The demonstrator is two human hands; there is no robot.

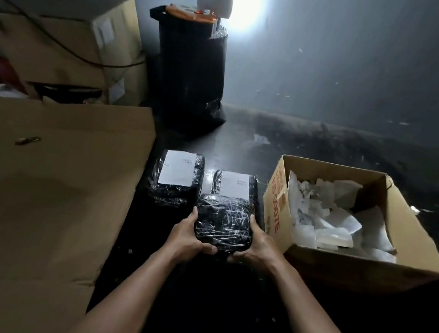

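Observation:
A black parcel wrapped in shiny plastic film [223, 221] is held between both hands just above the dark floor. My left hand [188, 235] grips its left side, thumb curled over the near edge. My right hand [256, 243] grips its right side the same way. Directly behind it lies a second black parcel with a white label [235, 184], partly covered by the held one. To the left of that stands a stack of black parcels with a white label on top [176, 172].
An open cardboard box [276, 211] full of white paper scraps sits at the right. Flat cardboard sheets [46, 187] cover the floor on the left. Stacked cartons [71, 40] and a tall black-wrapped roll [190, 75] with a lamp on top stand at the back.

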